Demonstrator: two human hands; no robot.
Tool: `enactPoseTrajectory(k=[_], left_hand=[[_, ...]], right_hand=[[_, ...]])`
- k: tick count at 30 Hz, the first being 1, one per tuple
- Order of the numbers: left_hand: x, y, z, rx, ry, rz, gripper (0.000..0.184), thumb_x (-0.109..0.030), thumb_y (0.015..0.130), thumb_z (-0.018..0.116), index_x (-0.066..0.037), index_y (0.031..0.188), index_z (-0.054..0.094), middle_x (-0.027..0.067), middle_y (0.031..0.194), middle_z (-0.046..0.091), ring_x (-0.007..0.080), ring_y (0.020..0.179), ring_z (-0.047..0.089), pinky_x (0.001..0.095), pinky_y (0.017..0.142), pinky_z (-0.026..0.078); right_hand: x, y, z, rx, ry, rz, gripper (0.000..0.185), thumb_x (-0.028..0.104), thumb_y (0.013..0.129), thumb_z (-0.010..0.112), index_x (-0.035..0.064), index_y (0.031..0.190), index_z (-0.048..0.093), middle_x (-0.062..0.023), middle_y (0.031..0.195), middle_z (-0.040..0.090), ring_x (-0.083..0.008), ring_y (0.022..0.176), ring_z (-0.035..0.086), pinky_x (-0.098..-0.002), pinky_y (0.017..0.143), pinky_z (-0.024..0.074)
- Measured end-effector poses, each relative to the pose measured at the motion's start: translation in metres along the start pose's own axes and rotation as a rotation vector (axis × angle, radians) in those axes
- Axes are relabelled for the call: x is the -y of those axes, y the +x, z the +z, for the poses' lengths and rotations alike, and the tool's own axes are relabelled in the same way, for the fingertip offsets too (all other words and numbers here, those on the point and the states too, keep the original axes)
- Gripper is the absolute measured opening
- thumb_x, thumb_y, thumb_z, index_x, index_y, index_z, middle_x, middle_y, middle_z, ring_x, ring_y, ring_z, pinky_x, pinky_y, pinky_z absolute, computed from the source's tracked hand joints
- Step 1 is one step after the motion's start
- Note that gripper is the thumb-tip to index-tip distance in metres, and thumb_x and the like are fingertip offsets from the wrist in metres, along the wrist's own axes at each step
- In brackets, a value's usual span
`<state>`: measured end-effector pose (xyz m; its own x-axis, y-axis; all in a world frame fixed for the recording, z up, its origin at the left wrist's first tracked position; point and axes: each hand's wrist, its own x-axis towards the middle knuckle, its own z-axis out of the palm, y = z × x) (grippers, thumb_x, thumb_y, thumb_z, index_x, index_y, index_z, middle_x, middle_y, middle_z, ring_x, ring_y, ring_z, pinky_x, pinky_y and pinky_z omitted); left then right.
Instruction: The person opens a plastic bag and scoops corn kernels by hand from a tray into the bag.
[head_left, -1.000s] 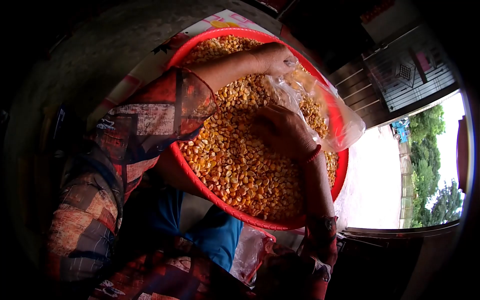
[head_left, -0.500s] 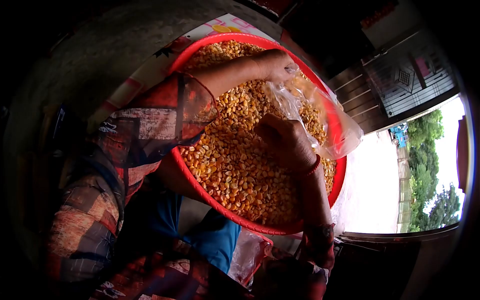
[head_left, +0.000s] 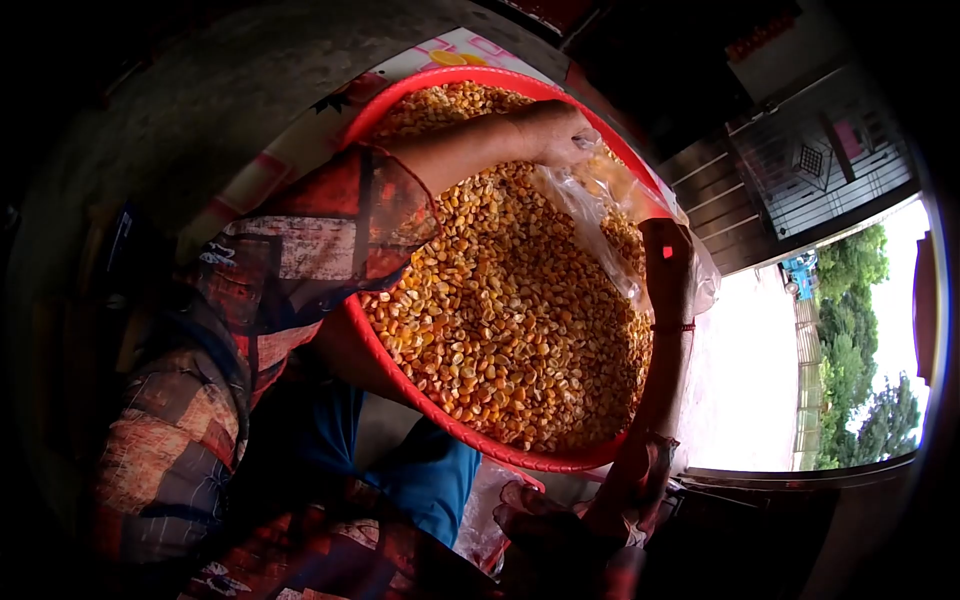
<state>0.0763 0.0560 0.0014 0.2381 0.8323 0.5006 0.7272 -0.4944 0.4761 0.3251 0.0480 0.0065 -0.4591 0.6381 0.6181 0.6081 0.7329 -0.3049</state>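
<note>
A big red basin holds loose orange-yellow corn kernels. My left hand reaches across the basin to its far right part, fingers closed on the edge of a clear plastic bag. The bag lies over the kernels and the basin's right rim. My right hand, with a red band at the wrist, is over the bag near that rim. Its fingers are in shadow, and whether they grip anything does not show.
Under the basin is a patterned cloth or sheet. My blue-clothed legs are below the basin, with another clear plastic bag beside them. A bright doorway opens at the right, beside a metal gate.
My right hand has moved from above the kernels up and right to the bag by the rim. My left hand stays on the bag's edge.
</note>
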Motion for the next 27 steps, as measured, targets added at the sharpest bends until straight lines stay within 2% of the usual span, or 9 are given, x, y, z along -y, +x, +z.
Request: enactPoseTrajectory(k=[4,6,7,10,12,18,21,24,27], left_hand=[[-0.002,0.0,-0.001,0.001,-0.039,-0.032,0.023,-0.026,0.078,0.057,-0.004,0.08,0.061,0.0111,0.064,0.056,0.0188,0.059,0.055,0.0358,0.061,0.044],[-0.002,0.001,-0.003,0.059,0.007,-0.047,0.022,-0.026,0.078,0.057,-0.004,0.079,0.061,0.0108,0.064,0.057,0.0192,0.06,0.055,0.036,0.061,0.044],[-0.002,0.0,-0.003,0.058,0.008,-0.049,0.022,-0.026,0.078,0.057,-0.004,0.079,0.061,0.0108,0.064,0.057,0.0192,0.06,0.055,0.036,0.061,0.044],[-0.001,-0.001,0.0,0.011,-0.007,-0.042,0.022,-0.026,0.078,0.058,-0.004,0.079,0.06,0.0108,0.063,0.056,0.02,0.06,0.054,0.0357,0.06,0.043],[0.001,-0.001,0.001,-0.042,-0.045,-0.004,0.023,-0.026,0.078,0.058,-0.003,0.079,0.06,0.0113,0.063,0.056,0.0212,0.06,0.055,0.0355,0.061,0.044],[0.003,0.002,-0.001,-0.075,-0.097,-0.051,0.025,-0.026,0.077,0.059,-0.001,0.079,0.059,0.0123,0.067,0.058,0.0213,0.064,0.058,0.0344,0.063,0.045],[0.005,0.003,0.005,-0.113,-0.108,-0.004,0.023,-0.024,0.076,0.059,-0.001,0.077,0.058,0.0116,0.065,0.058,0.0204,0.062,0.057,0.034,0.061,0.045],[0.003,0.003,0.003,-0.046,-0.062,-0.064,0.022,-0.028,0.074,0.056,-0.006,0.073,0.06,0.0124,0.071,0.061,0.0269,0.068,0.06,0.0382,0.063,0.046],[0.002,0.002,0.003,-0.067,-0.034,-0.035,0.022,-0.028,0.075,0.056,-0.007,0.073,0.06,0.0116,0.071,0.061,0.0265,0.067,0.059,0.038,0.063,0.046]], right_hand=[[0.04,0.002,0.002,-0.002,0.09,-0.092,0.007,0.01,0.078,0.06,0.0037,0.08,0.061,-0.008,0.081,0.06,-0.0187,0.068,0.06,-0.0278,0.061,0.0467],[0.068,-0.001,0.004,0.197,0.145,-0.133,0.005,0.007,0.076,0.061,0.0041,0.08,0.061,-0.0071,0.08,0.06,-0.0173,0.068,0.061,-0.0278,0.057,0.0472],[0.079,-0.004,0.006,0.326,0.217,-0.149,0.007,0.009,0.075,0.062,0.0044,0.081,0.061,-0.0078,0.081,0.06,-0.0202,0.069,0.06,-0.0303,0.06,0.048],[0.092,-0.013,0.022,0.473,0.221,-0.452,0.019,0.014,0.074,0.063,0.0057,0.091,0.06,-0.012,0.089,0.058,-0.0292,0.083,0.057,-0.0373,0.072,0.0466],[0.099,-0.02,0.023,0.671,0.247,-0.333,0.02,0.018,0.074,0.063,0.0044,0.088,0.06,-0.0127,0.086,0.057,-0.0299,0.081,0.057,-0.038,0.07,0.0464],[0.109,-0.015,0.013,0.845,0.25,-0.288,0.02,0.022,0.076,0.061,0.0045,0.083,0.057,-0.0131,0.073,0.057,-0.0308,0.071,0.057,-0.0382,0.061,0.0456],[0.11,-0.022,0.018,0.807,0.311,-0.282,0.015,0.018,0.076,0.061,0.0037,0.077,0.056,-0.01,0.062,0.054,-0.0255,0.059,0.056,-0.0346,0.055,0.0439],[0.113,-0.021,0.017,0.891,0.301,-0.265,0.014,0.017,0.078,0.058,0.0031,0.078,0.056,-0.0103,0.062,0.055,-0.0244,0.055,0.056,-0.0332,0.053,0.0438],[0.113,-0.023,0.019,0.896,0.379,-0.231,0.012,0.015,0.081,0.055,0.0028,0.081,0.057,-0.01,0.062,0.057,-0.0217,0.054,0.057,-0.0316,0.052,0.0442]])
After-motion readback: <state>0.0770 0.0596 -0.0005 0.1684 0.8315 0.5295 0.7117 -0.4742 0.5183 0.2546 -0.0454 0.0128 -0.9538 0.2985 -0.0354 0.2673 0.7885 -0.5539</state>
